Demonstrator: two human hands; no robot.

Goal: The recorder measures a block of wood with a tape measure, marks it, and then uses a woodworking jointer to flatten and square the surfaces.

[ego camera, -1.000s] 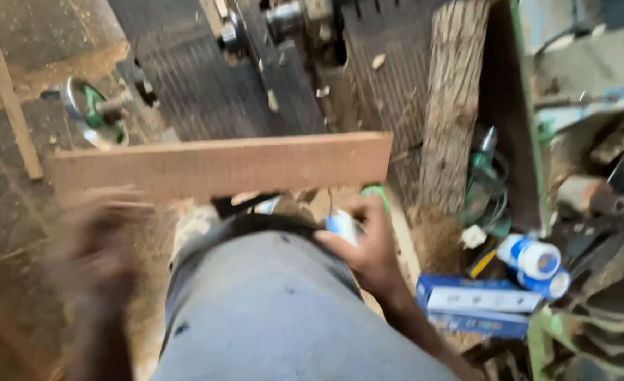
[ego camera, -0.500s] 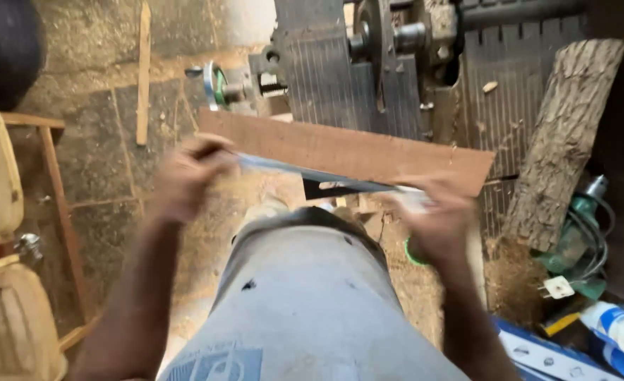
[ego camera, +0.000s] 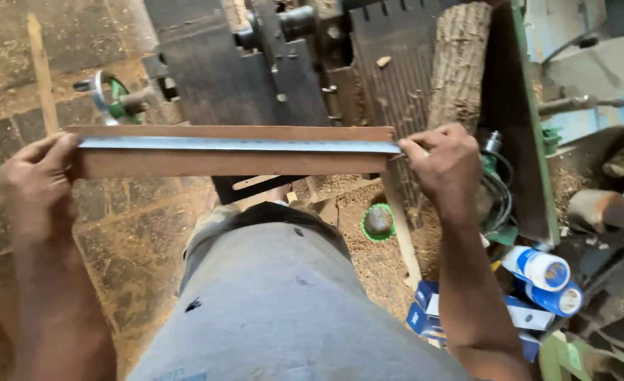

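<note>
Reddish-brown wooden board point(ego camera: 234, 164) carries a steel ruler point(ego camera: 238, 144) lengthwise; left hand point(ego camera: 40, 180) and right hand point(ego camera: 442, 166) pinch both ends, a bark-covered log point(ego camera: 456, 63) behind.

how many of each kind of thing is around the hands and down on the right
hands: 2, left hand, right hand
wooden board: 1
metal ruler: 1
log: 1
white and blue tubes: 2
total: 7

Metal ruler point(ego camera: 238, 145) along the wooden board point(ego camera: 231, 163) — machine point(ego camera: 255, 63) behind, log point(ego camera: 458, 63) right, tubes point(ego camera: 541, 268) lower right.
</note>
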